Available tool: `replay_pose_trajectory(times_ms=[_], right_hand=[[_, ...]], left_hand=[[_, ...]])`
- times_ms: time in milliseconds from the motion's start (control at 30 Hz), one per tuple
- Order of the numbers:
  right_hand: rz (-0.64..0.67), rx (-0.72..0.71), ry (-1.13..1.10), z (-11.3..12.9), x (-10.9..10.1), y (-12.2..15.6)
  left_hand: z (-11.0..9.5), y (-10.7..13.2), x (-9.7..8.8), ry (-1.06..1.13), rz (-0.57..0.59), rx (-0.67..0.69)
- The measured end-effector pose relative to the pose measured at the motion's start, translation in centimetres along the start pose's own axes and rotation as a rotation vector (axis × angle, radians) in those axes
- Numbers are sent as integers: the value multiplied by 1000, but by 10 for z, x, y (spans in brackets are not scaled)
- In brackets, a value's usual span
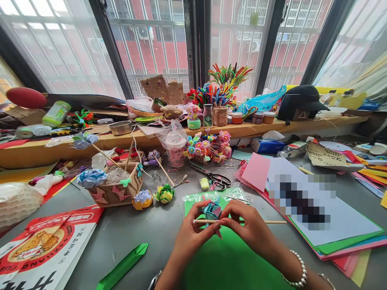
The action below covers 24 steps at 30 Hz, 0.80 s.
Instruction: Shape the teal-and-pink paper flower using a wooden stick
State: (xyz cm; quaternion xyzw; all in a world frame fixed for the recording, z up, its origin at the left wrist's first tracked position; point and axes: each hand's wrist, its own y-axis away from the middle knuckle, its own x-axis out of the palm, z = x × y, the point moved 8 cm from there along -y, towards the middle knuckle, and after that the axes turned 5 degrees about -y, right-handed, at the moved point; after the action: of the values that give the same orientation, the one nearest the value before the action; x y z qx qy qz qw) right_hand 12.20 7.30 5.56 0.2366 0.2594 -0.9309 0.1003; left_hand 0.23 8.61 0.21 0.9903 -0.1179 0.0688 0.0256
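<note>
My left hand (190, 233) and my right hand (246, 225) meet over a green paper sheet (229, 262) on the grey table. Together they pinch a thin wooden stick (273, 222) that lies level, with a blue and pink folded paper flower (211, 210) mounted on it between my fingers. Both hands have their fingers closed on the stick beside the flower. A bead bracelet sits on my right wrist.
Black scissors (216, 179) lie beyond the flower. A basket (116, 187) with paper flowers stands at left, with a folded green paper strip (122, 266) near the front edge. A stack of coloured paper (332, 225) lies at right. A cluttered wooden shelf (181, 137) runs along the windows.
</note>
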Motion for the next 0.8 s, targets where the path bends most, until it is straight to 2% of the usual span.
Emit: replay_pose_trajectory(times_ms=[267,433,700,800], right_hand=[[4,-35,-2,3,-1,-1],[17,-4,19,1,2,-2],[-36,-150,131,8,5,2],[-39,-154,121,7,5,4]], left_hand=[[4,-3,-4,-92,47,29],[6,-4,2,-21,132,65],[10,-4,3,24,89,19],[11,-5,3,7,75,18]])
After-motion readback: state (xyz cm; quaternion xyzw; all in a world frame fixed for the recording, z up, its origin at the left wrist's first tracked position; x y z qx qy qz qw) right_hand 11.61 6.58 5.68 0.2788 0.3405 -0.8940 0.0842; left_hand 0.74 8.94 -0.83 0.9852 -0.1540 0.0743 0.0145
